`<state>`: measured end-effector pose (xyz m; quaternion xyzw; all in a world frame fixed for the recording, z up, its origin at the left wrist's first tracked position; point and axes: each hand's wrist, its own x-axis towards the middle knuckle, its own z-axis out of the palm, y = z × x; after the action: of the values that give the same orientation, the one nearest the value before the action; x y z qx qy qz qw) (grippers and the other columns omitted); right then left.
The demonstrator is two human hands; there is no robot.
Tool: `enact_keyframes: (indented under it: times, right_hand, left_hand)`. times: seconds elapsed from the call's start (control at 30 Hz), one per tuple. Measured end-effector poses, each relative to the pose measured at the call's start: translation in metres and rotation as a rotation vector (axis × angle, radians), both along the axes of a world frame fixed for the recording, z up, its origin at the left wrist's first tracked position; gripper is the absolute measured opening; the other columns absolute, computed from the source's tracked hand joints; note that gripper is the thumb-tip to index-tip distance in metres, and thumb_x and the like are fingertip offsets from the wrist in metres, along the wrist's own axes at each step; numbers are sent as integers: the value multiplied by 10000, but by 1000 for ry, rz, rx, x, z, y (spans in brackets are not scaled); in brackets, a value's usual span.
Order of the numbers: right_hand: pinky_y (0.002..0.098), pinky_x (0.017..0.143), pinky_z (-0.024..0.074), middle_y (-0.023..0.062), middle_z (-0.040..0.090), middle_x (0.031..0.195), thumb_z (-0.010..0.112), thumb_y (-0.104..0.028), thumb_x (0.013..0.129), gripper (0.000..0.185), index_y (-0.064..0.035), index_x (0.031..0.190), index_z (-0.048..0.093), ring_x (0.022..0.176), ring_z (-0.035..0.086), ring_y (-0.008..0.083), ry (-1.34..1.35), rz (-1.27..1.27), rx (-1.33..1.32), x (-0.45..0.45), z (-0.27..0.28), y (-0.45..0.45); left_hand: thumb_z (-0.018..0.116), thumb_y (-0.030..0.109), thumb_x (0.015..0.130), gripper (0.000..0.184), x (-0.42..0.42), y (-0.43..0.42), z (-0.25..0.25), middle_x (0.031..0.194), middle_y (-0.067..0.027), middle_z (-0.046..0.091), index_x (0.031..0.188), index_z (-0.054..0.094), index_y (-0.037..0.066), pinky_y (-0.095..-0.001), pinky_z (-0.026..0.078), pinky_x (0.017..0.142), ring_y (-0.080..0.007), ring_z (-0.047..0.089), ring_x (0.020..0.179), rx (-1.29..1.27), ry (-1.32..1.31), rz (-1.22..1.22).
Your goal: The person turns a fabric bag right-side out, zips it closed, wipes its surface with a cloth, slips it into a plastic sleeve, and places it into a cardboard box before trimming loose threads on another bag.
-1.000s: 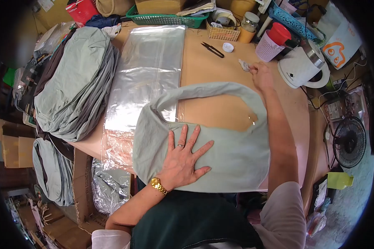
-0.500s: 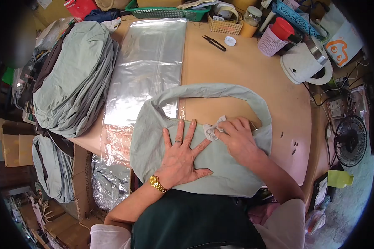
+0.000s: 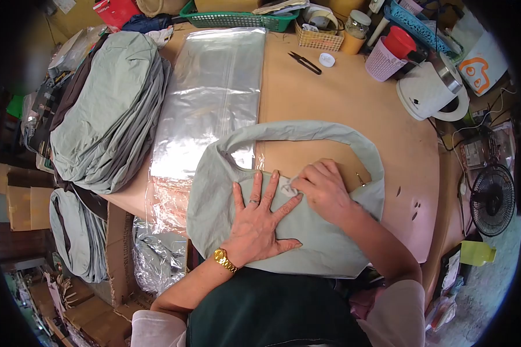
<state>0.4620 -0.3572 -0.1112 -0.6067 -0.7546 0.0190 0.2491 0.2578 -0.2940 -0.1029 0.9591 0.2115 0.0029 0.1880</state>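
A pale grey-green cloth shoulder bag [image 3: 324, 248] lies flat on the table before me, its strap looped away from my body. My left hand [image 3: 260, 217] rests flat on the bag with fingers spread, a gold watch on its wrist. My right hand [image 3: 324, 188] is closed on a crumpled white cloth [image 3: 287, 188] and presses it on the bag near the upper edge, just beyond my left fingertips. A small metal zipper pull [image 3: 361, 180] shows at the right end of the bag's opening.
Clear plastic sleeves [image 3: 214, 98] lie behind the bag. A stack of similar bags [image 3: 107, 110] is at left, with more in a cardboard box [image 3: 118, 254] below. Thread snips [image 3: 305, 62], a white cap [image 3: 327, 59], a kettle [image 3: 425, 89] and a green basket [image 3: 231, 21] stand farther back.
My right hand has shifted slightly and the white cloth is bunched more under its fingers, lower against the bag. My left hand keeps its place. The whole view has shifted a little.
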Motion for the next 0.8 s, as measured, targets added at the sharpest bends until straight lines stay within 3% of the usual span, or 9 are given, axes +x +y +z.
enact_keyframes:
  times: [0.07,0.2,0.73,0.8]
  right_hand:
    - [401,908,390,38,550,849,598,-112,743,125,-79,858,634,886,557,208,-44,20,39,-7,-1,5]
    - [425,915,381,41,539,838,593,-113,748,100,-77,839,613,888,560,211,-126,-11,82,-3,2,-13]
    - [470,932,368,57,528,813,588,-90,715,67,-61,775,577,865,548,224,-155,13,96,-8,-3,3]
    - [471,929,369,41,538,786,624,-17,664,161,-74,814,626,845,552,224,-112,13,122,-16,-6,12]
  left_hand:
    - [627,764,667,907,0,-1,0,1567,-243,151,1422,475,286,-749,66,1038,-503,86,1431,-3,-10,3]
    - [624,765,669,908,0,1,-1,1564,-244,156,1423,475,282,-750,67,1037,-501,85,1431,-11,-15,1]
    - [632,732,694,884,0,-1,2,1572,-227,153,1431,465,274,-732,85,1056,-469,104,1443,6,-12,-9]
    - [623,751,686,885,0,-1,-1,1566,-242,161,1412,490,263,-740,84,1047,-486,116,1434,12,-28,-11]
